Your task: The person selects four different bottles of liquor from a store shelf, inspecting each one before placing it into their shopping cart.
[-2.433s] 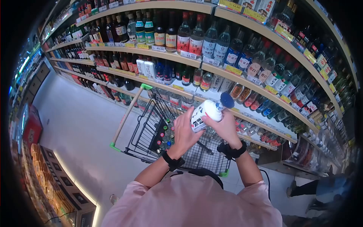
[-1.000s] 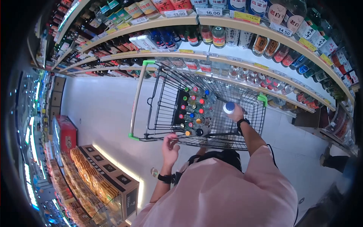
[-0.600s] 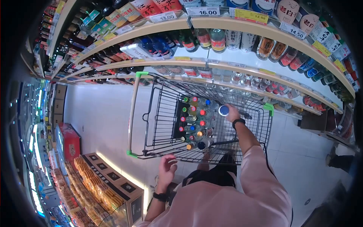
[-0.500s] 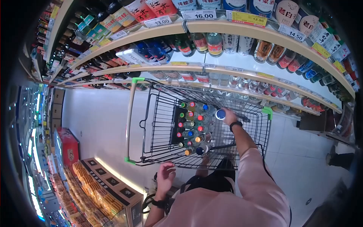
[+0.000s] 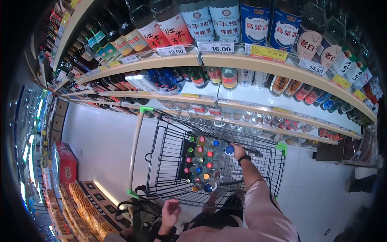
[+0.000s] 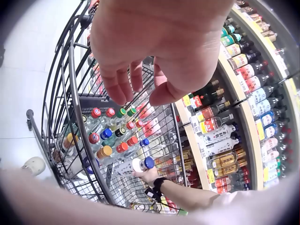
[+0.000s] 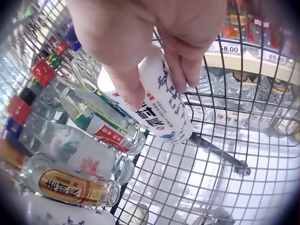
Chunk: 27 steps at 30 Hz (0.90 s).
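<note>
Handling of a white bottle (image 7: 164, 112) held within a shopping cart (image 5: 281, 149). Your right hand (image 5: 238, 151) grips the upper body, the thumb on the printed face and the fingers around the far side; the blue cap (image 5: 229, 150) stands clear of the grip. Your left hand (image 5: 171, 209) is empty, its fingers loosely bent, outside the cart's near side. The bottle is beside a cluster of glass bottles (image 5: 200, 160); whether its base bears on the wire floor (image 7: 225, 187) cannot be told. Its opaque, glossy wall suggests glazed ceramic or coated glass: rigid, brittle and smooth enough to slip if your palm is damp. Expect considerable weight if it is full, though the fill level is hidden. Hold it around the broad body, just below the shoulder, with your thumb opposed to your fingers; avoid lifting by the cap, which may turn or loosen. Lower it base first and gently, since a knock against the neighbouring glass could chip either, and a narrow base could rock on the wire.
</note>
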### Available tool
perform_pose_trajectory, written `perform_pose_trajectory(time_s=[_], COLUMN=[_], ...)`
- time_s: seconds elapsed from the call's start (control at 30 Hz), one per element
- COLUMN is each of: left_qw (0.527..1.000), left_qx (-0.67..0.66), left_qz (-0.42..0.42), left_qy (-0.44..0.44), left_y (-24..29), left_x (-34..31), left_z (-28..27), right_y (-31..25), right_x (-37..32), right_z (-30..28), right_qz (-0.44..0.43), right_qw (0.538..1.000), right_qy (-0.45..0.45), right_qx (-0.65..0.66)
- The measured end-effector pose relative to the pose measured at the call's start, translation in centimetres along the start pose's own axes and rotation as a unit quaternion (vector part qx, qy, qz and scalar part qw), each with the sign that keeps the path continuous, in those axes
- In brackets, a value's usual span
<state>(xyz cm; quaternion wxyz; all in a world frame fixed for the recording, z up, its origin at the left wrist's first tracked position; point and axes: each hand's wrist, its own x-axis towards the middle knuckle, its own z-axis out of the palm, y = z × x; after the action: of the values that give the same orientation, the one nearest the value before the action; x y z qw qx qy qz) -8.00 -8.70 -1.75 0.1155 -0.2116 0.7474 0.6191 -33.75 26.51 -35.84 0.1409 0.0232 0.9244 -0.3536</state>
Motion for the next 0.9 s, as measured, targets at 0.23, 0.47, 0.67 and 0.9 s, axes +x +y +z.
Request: perform_pose_trajectory(time_s=[0.23, 0.47, 0.67, 0.9], left_qw=[1.0, 0.999, 0.998, 0.998], left_qx=[0.015, -0.021, -0.038, -0.03], left_qz=[-0.001, -0.014, -0.018, 0.001], left_qy=[-0.004, -0.031, -0.043, -0.059], left_y=[0.6, 0.8, 0.9, 1.9], left_x=[0.7, 1.1, 1.2, 1.9], left_z=[0.5, 0.0, -0.1, 0.4], right_y=[-1.1, -1.4, -2.5, -3.5], right_x=[0.2, 0.5, -0.3, -1.3], right_z=[-1.6, -0.7, -1.5, -2.2], right_qz=[0.002, 0.004, 0.016, 0.057], right_qw=[1.0, 1.0, 0.999, 0.998], right_qy=[-0.027, -0.016, -0.038, -0.013], right_qx=[-0.011, -0.004, 0.021, 0.023])
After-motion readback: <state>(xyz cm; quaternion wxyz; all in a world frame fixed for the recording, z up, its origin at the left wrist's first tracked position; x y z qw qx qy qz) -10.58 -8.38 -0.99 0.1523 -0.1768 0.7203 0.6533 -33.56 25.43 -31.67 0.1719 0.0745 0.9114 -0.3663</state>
